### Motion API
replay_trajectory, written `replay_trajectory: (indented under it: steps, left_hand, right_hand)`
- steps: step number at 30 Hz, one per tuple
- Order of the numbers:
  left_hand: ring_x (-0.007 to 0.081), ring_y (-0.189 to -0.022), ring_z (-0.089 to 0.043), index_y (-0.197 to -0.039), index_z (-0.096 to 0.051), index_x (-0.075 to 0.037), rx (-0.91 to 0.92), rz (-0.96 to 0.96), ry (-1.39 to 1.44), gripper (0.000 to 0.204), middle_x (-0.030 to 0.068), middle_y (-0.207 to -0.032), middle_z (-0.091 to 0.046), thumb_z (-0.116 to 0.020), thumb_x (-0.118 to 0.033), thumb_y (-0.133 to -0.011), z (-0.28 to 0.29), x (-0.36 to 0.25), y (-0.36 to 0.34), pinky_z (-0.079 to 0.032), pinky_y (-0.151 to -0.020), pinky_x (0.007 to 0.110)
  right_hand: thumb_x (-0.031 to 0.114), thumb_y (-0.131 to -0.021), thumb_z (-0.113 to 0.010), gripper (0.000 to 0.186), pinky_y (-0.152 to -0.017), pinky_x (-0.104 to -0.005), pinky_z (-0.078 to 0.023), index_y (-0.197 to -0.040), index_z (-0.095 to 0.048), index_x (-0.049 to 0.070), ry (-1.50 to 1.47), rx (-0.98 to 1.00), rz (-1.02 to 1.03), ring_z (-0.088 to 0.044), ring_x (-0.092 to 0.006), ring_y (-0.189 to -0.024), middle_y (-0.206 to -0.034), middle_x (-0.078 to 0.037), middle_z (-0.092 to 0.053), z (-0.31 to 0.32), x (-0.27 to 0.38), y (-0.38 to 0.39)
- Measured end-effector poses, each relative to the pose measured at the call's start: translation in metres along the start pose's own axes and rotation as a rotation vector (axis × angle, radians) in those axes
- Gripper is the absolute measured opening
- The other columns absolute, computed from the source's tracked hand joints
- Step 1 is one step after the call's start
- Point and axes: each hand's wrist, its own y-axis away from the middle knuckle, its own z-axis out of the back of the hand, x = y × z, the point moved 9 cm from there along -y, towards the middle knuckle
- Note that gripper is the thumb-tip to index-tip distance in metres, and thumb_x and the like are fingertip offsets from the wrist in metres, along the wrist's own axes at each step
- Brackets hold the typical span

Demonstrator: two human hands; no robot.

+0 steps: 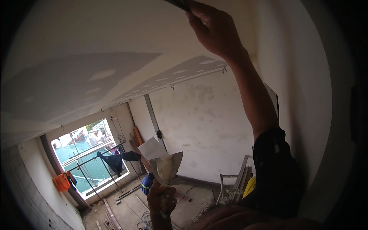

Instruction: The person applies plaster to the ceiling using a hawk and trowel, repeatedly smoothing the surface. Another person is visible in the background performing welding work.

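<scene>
My right hand (218, 32) is raised high, its fingers closed round a dark flat tool (177, 4). Only part of that tool shows at the top edge, close to the ceiling (126, 30); its working end is out of view. Lower down, my left hand (162, 198) grips the handle of a wide putty knife (177, 161), blade pointing up. A lump of pale putty (165, 168) lies on the blade. The ceiling has grey board areas with whitish filler bands and patches.
A window (86, 153) is at the far left, crossed by a bar hung with dark cloth (115, 161) and an orange garment (62, 182). Boards (111, 214) and cables (145, 220) lie on the floor. A wooden frame (234, 184) leans near the right wall (306, 115).
</scene>
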Motion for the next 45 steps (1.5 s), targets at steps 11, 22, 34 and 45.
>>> replay_trajectory:
  steps: [11,22,34,45]
  left_hand:
    - [0.0138,-0.047,-0.05,-0.152,-0.026,-0.021,0.165,0.068,0.091,0.057,0.0211,-0.089,-0.059,-0.04,-0.019,-0.097,-0.006,0.005,0.001,-0.04,-0.035,0.023]
    - [0.0141,-0.042,-0.047,-0.149,-0.033,-0.021,0.066,-0.051,-0.094,0.052,0.0186,-0.081,-0.058,-0.041,-0.02,-0.098,0.002,0.002,-0.005,-0.04,-0.031,0.023]
    - [0.0157,-0.05,-0.052,-0.149,-0.033,-0.023,0.161,0.142,0.12,0.052,0.0205,-0.086,-0.057,-0.041,-0.02,-0.098,-0.008,0.015,-0.003,-0.042,-0.034,0.024]
    - [0.0151,-0.046,-0.048,-0.153,-0.025,-0.025,0.136,0.132,0.125,0.059,0.0214,-0.084,-0.056,-0.041,-0.017,-0.097,0.002,0.019,-0.007,-0.041,-0.035,0.022]
  right_hand:
    - [0.007,-0.087,-0.063,0.029,-0.069,-0.0387,-0.058,-0.114,-0.069,0.015,-0.047,-0.1,0.043,-0.071,-0.0274,-0.083,-0.104,-0.005,-0.074,0.017,0.021,0.017]
    - [0.004,-0.094,-0.062,0.032,-0.079,-0.0309,-0.059,-0.124,-0.068,0.015,-0.007,-0.159,0.112,-0.072,-0.0204,-0.093,-0.118,-0.005,-0.072,0.019,0.021,0.035]
    - [0.01,-0.097,-0.054,0.026,-0.077,-0.035,-0.051,-0.121,-0.063,0.001,-0.101,-0.138,-0.23,-0.068,-0.03,-0.087,-0.098,-0.018,-0.071,0.037,-0.089,-0.026]
    - [0.012,-0.1,-0.05,0.029,-0.084,-0.0393,-0.051,-0.124,-0.063,0.003,-0.139,-0.088,-0.22,-0.068,-0.0326,-0.098,-0.107,-0.02,-0.071,-0.01,-0.135,-0.057]
